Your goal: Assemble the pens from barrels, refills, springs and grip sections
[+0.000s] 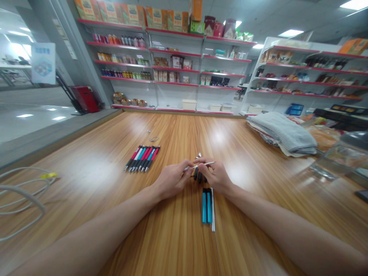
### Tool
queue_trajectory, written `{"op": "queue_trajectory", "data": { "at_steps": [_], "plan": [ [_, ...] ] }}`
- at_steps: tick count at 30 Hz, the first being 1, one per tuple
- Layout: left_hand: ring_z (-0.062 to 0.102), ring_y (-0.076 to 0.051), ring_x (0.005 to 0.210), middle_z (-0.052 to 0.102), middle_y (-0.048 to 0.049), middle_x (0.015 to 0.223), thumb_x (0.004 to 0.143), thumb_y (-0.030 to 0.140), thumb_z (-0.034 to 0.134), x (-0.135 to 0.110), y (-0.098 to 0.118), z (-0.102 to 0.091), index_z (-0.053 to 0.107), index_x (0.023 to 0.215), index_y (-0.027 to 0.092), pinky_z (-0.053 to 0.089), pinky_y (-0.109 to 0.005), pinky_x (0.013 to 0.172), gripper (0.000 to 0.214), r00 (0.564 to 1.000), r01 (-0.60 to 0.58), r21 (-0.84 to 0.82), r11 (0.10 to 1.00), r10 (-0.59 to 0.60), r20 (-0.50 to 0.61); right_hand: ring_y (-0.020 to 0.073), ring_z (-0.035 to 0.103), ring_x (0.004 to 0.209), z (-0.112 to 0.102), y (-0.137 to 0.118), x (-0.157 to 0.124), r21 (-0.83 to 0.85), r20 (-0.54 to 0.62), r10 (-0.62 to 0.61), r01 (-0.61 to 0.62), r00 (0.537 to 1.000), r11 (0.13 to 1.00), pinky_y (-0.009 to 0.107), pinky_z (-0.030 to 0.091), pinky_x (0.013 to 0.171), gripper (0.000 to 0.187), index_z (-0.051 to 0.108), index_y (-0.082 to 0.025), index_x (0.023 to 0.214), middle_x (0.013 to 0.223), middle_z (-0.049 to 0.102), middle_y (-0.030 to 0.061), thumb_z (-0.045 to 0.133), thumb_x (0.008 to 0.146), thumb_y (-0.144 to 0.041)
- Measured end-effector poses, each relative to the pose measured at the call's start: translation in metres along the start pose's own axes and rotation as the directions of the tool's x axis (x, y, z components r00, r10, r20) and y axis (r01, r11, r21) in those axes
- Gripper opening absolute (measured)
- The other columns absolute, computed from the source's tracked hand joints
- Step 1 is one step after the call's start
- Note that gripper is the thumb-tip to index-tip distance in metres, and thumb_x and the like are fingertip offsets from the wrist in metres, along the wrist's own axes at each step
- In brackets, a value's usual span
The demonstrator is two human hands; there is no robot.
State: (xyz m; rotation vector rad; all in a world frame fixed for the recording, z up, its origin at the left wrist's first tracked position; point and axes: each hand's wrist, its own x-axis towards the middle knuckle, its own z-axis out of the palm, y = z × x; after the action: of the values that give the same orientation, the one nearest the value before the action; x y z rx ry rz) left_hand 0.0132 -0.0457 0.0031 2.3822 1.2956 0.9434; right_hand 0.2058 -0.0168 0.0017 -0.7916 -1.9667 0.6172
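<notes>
My left hand and my right hand meet over the wooden table, both pinched on a thin white pen refill held level between them. Small black pen parts lie under my fingers. Just in front of my right wrist lie two blue pen barrels and another white refill. To the left, a row of several assembled pens, red, blue and white, lies side by side.
Small metal springs or rings lie beyond the pens. Folded grey striped cloth sits at the right, with a clear container beside it. A white cable coils at the left edge. Store shelves stand behind.
</notes>
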Motion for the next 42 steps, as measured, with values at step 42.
{"op": "queue_trajectory", "data": {
  "at_steps": [42],
  "plan": [
    [0.054, -0.012, 0.059, 0.059, 0.0017, 0.068, 0.096, 0.035, 0.033, 0.000, -0.001, -0.002, 0.051, 0.098, 0.022, 0.027, -0.023, 0.054, 0.023, 0.983, 0.102, 0.268, 0.958, -0.057, -0.172, 0.0179, 0.054, 0.084, -0.001, 0.001, 0.004, -0.249, -0.168, -0.178, 0.132, 0.970, 0.959, 0.034, 0.045, 0.077, 0.007, 0.060, -0.021, 0.088, 0.084, 0.062, 0.0040, 0.053, 0.090, -0.020]
  ]
}}
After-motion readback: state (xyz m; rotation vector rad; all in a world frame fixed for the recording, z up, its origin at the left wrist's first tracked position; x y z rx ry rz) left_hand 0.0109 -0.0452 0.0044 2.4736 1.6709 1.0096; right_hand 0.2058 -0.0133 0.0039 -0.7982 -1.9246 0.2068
